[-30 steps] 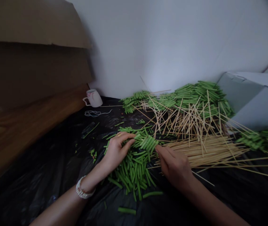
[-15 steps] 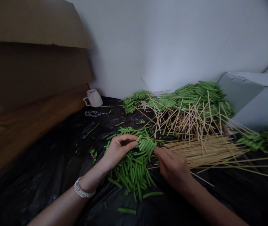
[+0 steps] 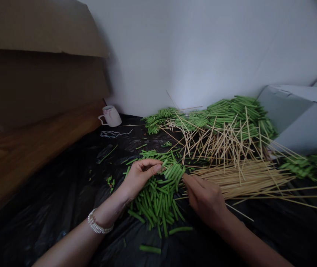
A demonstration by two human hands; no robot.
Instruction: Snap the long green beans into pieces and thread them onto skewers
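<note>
My left hand [image 3: 139, 178] is closed in a pinch, thumb and forefinger on a short cut green stem piece [image 3: 164, 163]. Beside it, a row of similar green stem pieces [image 3: 176, 172] sits side by side on a thin wooden skewer, mostly hidden by the pieces. My right hand [image 3: 205, 195] is closed around the skewer at the row's right end; a thin stick [image 3: 240, 212] shows out behind that hand. Below both hands lies a loose heap of cut green stems [image 3: 158, 205].
Bare skewers [image 3: 247, 180] lie in a bundle at right. Behind them, loaded green skewers [image 3: 236, 111] are stacked against the wall, beside a white box [image 3: 300, 115]. A mug [image 3: 111, 116], white string [image 3: 111, 134] and cardboard box [image 3: 41, 74] are at left. Black plastic sheeting [image 3: 72, 207] covers the surface.
My left thumb and fingertips have shifted very slightly at the green stem piece. My right hand and the row on the skewer look almost unmoved.
</note>
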